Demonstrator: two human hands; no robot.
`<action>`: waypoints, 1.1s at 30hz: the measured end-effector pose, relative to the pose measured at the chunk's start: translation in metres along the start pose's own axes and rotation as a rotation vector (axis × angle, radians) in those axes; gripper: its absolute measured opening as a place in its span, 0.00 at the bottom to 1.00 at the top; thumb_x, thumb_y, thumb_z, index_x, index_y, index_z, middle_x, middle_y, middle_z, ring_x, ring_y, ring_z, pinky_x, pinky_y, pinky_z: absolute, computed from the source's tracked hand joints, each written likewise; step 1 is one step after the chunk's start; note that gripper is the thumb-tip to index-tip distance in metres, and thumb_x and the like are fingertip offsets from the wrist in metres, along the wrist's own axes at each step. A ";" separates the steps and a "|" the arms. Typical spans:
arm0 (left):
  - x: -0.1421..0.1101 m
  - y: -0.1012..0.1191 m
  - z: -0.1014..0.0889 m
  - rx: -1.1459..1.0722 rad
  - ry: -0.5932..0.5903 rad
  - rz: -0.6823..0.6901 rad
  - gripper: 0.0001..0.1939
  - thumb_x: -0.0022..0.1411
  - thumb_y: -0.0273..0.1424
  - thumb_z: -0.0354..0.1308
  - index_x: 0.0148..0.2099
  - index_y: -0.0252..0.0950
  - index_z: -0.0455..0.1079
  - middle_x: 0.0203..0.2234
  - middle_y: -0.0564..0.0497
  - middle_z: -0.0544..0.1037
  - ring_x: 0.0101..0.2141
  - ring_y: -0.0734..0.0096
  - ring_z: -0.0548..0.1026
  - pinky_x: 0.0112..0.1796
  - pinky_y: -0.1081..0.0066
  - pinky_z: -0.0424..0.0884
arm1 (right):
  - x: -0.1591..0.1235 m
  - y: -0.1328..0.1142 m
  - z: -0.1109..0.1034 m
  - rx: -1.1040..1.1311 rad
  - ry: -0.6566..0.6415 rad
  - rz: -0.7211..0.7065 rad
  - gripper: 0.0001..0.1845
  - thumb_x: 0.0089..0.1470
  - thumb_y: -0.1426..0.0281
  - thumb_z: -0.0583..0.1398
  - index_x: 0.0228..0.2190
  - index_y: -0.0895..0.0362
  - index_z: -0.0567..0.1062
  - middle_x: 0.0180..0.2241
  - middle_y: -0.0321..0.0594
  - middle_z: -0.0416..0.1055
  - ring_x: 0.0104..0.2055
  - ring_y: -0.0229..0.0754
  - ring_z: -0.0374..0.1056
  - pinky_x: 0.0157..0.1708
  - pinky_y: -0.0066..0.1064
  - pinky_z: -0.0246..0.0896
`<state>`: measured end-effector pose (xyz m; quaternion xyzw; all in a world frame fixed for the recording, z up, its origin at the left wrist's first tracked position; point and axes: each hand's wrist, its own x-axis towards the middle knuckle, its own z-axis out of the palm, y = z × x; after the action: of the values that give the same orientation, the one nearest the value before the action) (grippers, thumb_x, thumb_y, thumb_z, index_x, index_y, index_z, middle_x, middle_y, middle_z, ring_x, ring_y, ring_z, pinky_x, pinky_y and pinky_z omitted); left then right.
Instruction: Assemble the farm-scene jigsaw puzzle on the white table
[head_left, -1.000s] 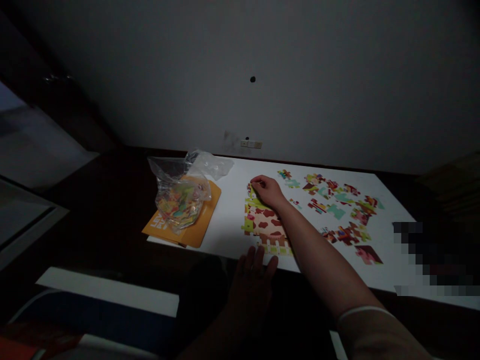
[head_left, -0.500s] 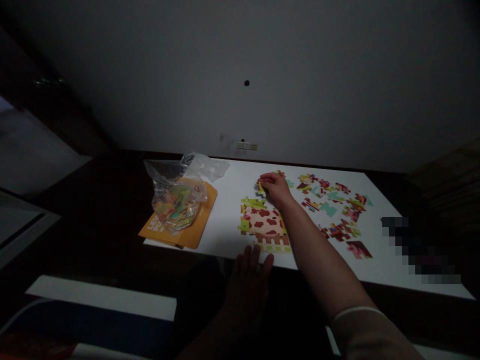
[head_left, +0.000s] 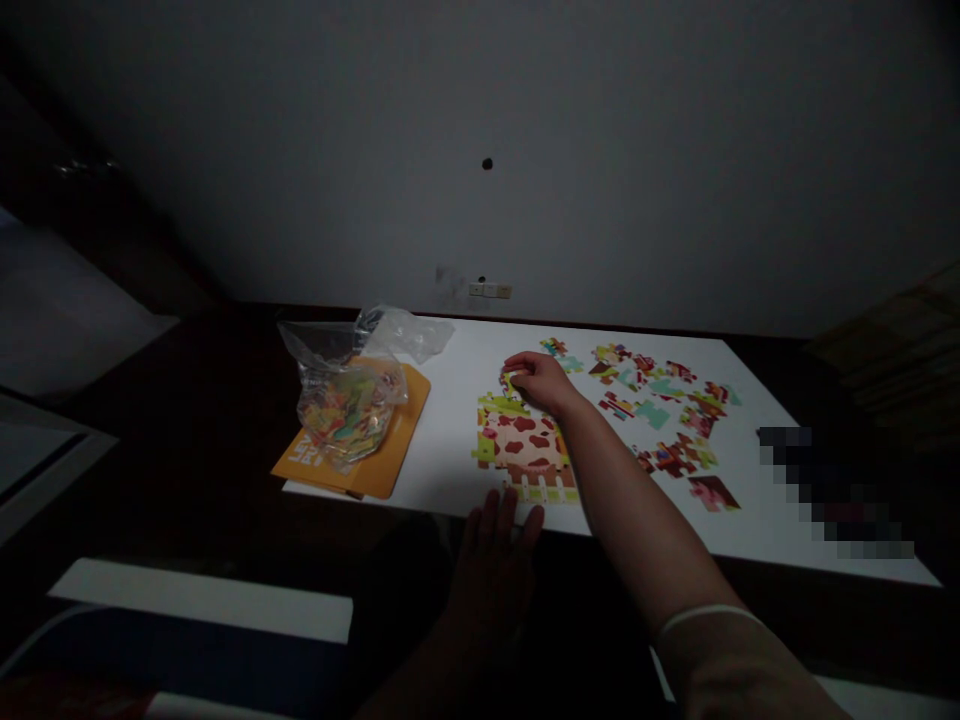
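My right hand (head_left: 541, 382) is closed on a yellow-green puzzle piece (head_left: 507, 384), at the upper edge of a partly joined jigsaw puzzle (head_left: 525, 440). The joined part shows a spotted cow above a white fence. My fingers cover some of the held piece, so I cannot tell if it touches the puzzle. At the near table edge, my left hand (head_left: 496, 550) lies with fingers spread, its tips just below the fence pieces. Loose puzzle pieces (head_left: 651, 412) are scattered to the right of my right forearm.
On the left of the white table (head_left: 450, 480) lies an orange folder (head_left: 401, 440). A clear plastic bag (head_left: 352, 410) of more pieces rests on it, with crumpled plastic (head_left: 416, 335) behind. A blurred-out dark object (head_left: 832, 490) is at the right edge. A wall stands behind.
My right hand has moved slightly left and nearer, bringing the piece down to the puzzle's upper edge. Pieces behind it are now uncovered. My left hand stays at the table edge.
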<state>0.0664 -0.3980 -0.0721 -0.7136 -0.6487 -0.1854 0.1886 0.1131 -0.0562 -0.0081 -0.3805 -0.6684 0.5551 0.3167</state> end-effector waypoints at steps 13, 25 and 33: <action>-0.004 -0.001 0.008 -0.004 0.013 -0.008 0.37 0.66 0.45 0.69 0.75 0.50 0.71 0.71 0.41 0.74 0.73 0.42 0.63 0.71 0.48 0.55 | -0.016 -0.013 -0.054 -0.197 -0.261 0.011 0.29 0.44 0.81 0.69 0.50 0.55 0.85 0.43 0.46 0.85 0.41 0.46 0.79 0.44 0.36 0.76; -0.005 -0.004 0.008 0.029 -0.005 0.005 0.35 0.68 0.46 0.68 0.74 0.50 0.71 0.71 0.41 0.74 0.72 0.42 0.65 0.75 0.47 0.49 | -0.027 -0.026 -0.064 -0.127 -0.231 0.022 0.23 0.45 0.77 0.69 0.46 0.53 0.87 0.39 0.46 0.85 0.36 0.45 0.78 0.37 0.35 0.74; -0.006 -0.003 0.010 0.013 -0.003 -0.001 0.34 0.68 0.44 0.68 0.73 0.48 0.72 0.71 0.38 0.73 0.73 0.40 0.64 0.72 0.44 0.54 | -0.033 -0.037 -0.076 -0.380 -0.314 0.091 0.14 0.43 0.72 0.69 0.34 0.54 0.91 0.21 0.36 0.76 0.24 0.39 0.65 0.27 0.33 0.60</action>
<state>0.0634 -0.3980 -0.0836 -0.7125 -0.6504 -0.1801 0.1920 0.1884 -0.0499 0.0427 -0.3722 -0.7839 0.4854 0.1063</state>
